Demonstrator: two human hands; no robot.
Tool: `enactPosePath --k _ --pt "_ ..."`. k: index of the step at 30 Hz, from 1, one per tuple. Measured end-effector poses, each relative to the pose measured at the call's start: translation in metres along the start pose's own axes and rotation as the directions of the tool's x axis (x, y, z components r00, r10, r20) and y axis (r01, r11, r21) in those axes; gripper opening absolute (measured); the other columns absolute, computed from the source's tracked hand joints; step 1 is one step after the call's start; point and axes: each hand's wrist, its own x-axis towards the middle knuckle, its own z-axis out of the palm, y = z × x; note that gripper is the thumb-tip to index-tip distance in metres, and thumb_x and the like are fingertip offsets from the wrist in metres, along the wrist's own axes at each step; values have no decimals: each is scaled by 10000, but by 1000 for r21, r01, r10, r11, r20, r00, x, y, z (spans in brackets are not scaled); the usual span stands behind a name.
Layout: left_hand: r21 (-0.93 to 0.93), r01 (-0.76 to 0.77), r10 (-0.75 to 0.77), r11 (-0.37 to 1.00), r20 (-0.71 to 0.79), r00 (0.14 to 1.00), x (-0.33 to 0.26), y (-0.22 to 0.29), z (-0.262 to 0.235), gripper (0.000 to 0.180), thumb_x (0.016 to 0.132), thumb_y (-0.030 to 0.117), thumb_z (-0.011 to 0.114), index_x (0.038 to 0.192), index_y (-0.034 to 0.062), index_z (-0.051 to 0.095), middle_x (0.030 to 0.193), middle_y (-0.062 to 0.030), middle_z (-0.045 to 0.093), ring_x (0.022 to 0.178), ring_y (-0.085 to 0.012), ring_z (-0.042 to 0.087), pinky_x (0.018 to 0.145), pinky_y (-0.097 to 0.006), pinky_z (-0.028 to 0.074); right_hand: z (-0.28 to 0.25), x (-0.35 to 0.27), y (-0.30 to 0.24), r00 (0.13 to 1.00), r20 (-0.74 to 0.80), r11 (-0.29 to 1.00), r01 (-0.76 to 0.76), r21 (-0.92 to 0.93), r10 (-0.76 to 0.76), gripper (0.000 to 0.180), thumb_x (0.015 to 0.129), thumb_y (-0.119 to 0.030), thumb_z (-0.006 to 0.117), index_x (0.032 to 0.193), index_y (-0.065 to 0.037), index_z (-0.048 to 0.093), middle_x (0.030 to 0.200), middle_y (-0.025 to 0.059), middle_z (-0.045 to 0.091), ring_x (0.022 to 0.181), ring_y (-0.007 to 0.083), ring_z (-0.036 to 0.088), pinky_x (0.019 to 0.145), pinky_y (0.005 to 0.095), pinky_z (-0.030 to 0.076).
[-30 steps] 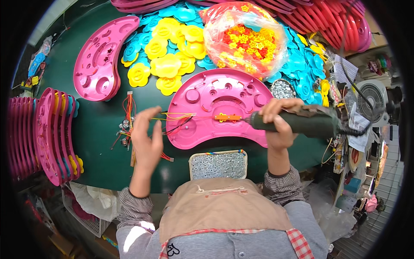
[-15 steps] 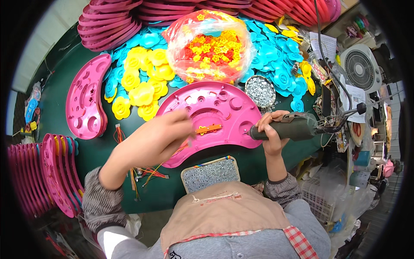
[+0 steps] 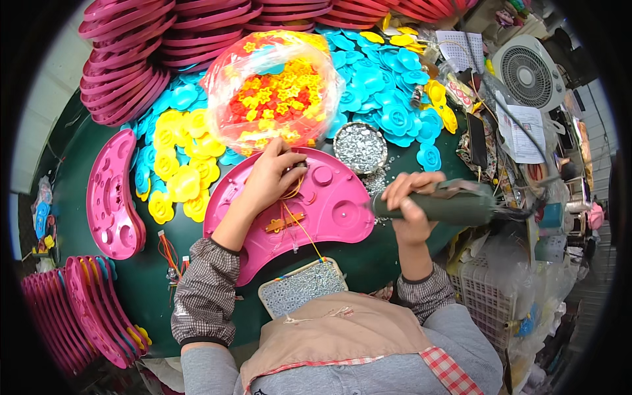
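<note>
My left hand reaches over a curved pink plastic shell. Its fingers are closed on a small dark part with thin yellow and orange wires trailing from it, mostly hidden by the fingers. A narrow orange circuit board lies in the shell's middle. In my right hand is a dark green power screwdriver, held sideways with its tip by the shell's right end. Whether the tip touches the shell, I cannot tell.
Behind the shell stand a bag of yellow and red star pieces and a round dish of screws. A tray of small metal pieces sits in front. Yellow flower pieces and another pink shell are at left.
My left hand has moved from the shell's left side to its far edge, now gripping the wired part. The right hand keeps hold of the screwdriver. The whole view has shifted.
</note>
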Motion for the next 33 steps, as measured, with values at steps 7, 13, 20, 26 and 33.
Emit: enactPosePath --k 7,13,20,26,33 --pt "33 -42 44 999 -36 998 -5 9 3 200 942 132 780 1120 41 791 1015 -117 614 950 -275 648 820 -383 542 -20 45 46 982 -144 971 89 -220 -123 354 895 25 592 1239 -3 508 833 93 612 757 201 616 771 418 572" --pt "298 -4 12 954 -26 1000 2 18 -2 146 886 166 796 1004 85 824 927 -86 663 915 -294 672 800 -420 550 -16 52 58 980 -180 965 37 -260 -87 332 897 30 603 1216 4 517 837 87 616 747 198 621 767 416 573" --pt "66 182 -171 981 -142 975 -18 34 23 168 848 140 828 988 47 816 907 -110 639 816 -307 665 719 -424 541 7 50 8 987 -42 988 154 15 -153 356 876 0 610 1204 -42 477 793 103 596 687 217 577 717 410 556" --pt "63 -42 44 997 -32 999 -21 58 20 338 831 203 878 1120 52 789 939 -85 689 876 -261 655 800 -385 510 26 30 -13 996 -26 985 85 150 -82 375 893 -78 652 1207 -82 446 791 94 593 714 203 574 736 400 544" --pt "-417 263 -192 870 205 960 -27 85 11 166 903 97 836 1025 18 756 785 -80 674 663 -199 649 612 -304 499 35 24 -21 997 70 977 23 213 -39 380 878 -104 596 1246 -91 500 815 71 592 697 183 549 740 393 515"
